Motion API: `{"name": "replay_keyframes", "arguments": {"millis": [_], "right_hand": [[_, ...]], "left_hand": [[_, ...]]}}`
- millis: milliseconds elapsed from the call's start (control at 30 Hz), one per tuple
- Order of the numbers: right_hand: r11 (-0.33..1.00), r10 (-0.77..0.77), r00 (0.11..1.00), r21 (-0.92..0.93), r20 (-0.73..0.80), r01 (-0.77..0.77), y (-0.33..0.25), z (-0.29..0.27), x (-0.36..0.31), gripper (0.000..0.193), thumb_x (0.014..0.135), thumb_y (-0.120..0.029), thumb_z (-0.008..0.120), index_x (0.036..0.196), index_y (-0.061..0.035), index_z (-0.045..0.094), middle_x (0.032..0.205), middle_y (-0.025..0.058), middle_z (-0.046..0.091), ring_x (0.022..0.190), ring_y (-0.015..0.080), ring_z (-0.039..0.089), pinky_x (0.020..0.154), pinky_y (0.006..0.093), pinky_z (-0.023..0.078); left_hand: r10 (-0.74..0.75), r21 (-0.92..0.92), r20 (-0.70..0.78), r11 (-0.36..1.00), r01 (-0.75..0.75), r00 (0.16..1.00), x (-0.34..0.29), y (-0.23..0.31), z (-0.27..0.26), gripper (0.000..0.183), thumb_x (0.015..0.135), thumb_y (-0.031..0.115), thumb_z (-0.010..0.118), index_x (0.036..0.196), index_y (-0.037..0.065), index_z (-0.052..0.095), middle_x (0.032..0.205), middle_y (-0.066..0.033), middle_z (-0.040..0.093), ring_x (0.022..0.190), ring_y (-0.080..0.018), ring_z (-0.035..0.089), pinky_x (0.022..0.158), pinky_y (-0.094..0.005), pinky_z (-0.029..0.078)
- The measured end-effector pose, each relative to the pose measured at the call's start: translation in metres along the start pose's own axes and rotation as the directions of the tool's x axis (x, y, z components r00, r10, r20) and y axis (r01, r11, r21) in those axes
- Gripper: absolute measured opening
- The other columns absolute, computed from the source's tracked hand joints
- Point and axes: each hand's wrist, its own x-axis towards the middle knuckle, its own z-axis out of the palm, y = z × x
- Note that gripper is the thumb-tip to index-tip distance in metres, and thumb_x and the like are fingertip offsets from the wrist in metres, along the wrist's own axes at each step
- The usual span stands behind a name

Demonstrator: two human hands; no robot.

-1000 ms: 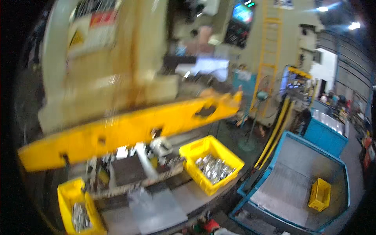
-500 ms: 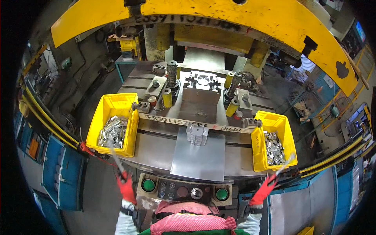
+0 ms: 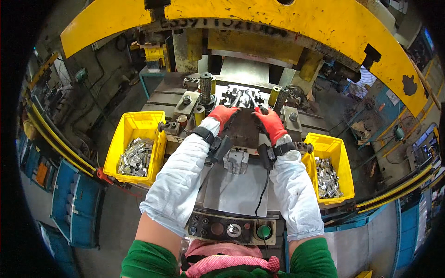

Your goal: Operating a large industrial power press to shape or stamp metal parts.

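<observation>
Both my red-gloved hands reach over the press's lower die (image 3: pixel 243 125). My left hand (image 3: pixel 224 116) is closed around slim metal tweezers (image 3: pixel 238 97), which point away from me at the bright die inserts (image 3: pixel 228 95). Closed on a second pair of metal tweezers (image 3: pixel 251 96), my right hand (image 3: pixel 270 122) is just right of the left one. The two tips converge over the inserts; glare hides whether they pinch a part. Nearer me, a stack of bent metal parts (image 3: pixel 235 162) sits on a smooth metal plate (image 3: pixel 236 197), between my forearms.
Yellow bins (image 3: pixel 112 157) (image 3: pixel 345 171) of small metal parts flank the die. Guide posts (image 3: pixel 205 88) and yellow cylinders (image 3: pixel 274 96) rise beside my hands. The yellow upper press frame (image 3: pixel 315 23) hangs overhead. A control panel (image 3: pixel 208 227) with a green button (image 3: pixel 263 231) is near my body.
Both hands have moved forward and inward, from beside the control panel to the die, carrying the tweezers. The bins and the stack of parts stay where they were.
</observation>
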Motion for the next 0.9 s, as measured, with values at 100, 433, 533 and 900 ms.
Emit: {"name": "replay_keyframes", "arguments": {"millis": [100,433,533,900], "right_hand": [[0.981,0.052,0.98,0.195,-0.19,-0.015,-0.012,-0.037,-0.044,0.034,0.075,-0.026,0.06,0.101,-0.0051,0.054,0.076,0.0071,0.058,0.067,0.0147,0.054,0.064,0.0291,0.042],[0.937,0.173,0.76,-0.134,-0.626,-0.323,0.124,-0.165,-0.279,0.041,0.082,-0.01,0.05,0.119,0.0029,0.04,0.109,0.0108,0.053,0.093,0.0176,0.053,0.082,0.0272,0.039],[0.912,0.282,0.735,-0.066,-0.617,-0.405,0.132,-0.157,-0.302,0.041,0.08,-0.01,0.052,0.117,0.003,0.042,0.106,0.0136,0.054,0.094,0.0194,0.053,0.083,0.0285,0.038],[0.926,0.289,0.955,0.231,0.069,-0.297,0.033,0.027,-0.259,0.052,0.077,-0.019,0.059,0.122,-0.0045,0.038,0.092,0.0084,0.058,0.083,0.0082,0.052,0.075,0.024,0.04]], "left_hand": [[0.286,-0.166,-0.211,0.932,-0.323,0.935,-0.019,-0.006,0.002,0.036,0.075,0.031,0.062,0.094,0.001,0.057,0.077,-0.0014,0.058,0.062,-0.0083,0.051,0.05,-0.0242,0.04],[-0.041,0.175,-0.6,0.968,0.182,0.799,-0.255,-0.106,-0.142,0.024,0.077,0.022,0.058,0.092,0.003,0.053,0.078,-0.003,0.056,0.063,-0.01,0.052,0.042,-0.0263,0.039],[-0.201,0.407,-0.585,0.765,0.498,0.786,-0.283,-0.128,-0.155,0.025,0.075,0.021,0.06,0.087,0.0,0.053,0.073,-0.0069,0.055,0.061,-0.0115,0.052,0.049,-0.0268,0.041],[-0.315,-0.488,-0.541,0.873,0.015,0.78,-0.296,-0.158,-0.12,0.028,0.081,0.023,0.054,0.105,0.008,0.048,0.063,0.0008,0.046,0.049,-0.0058,0.044,0.04,-0.0196,0.038]]}}
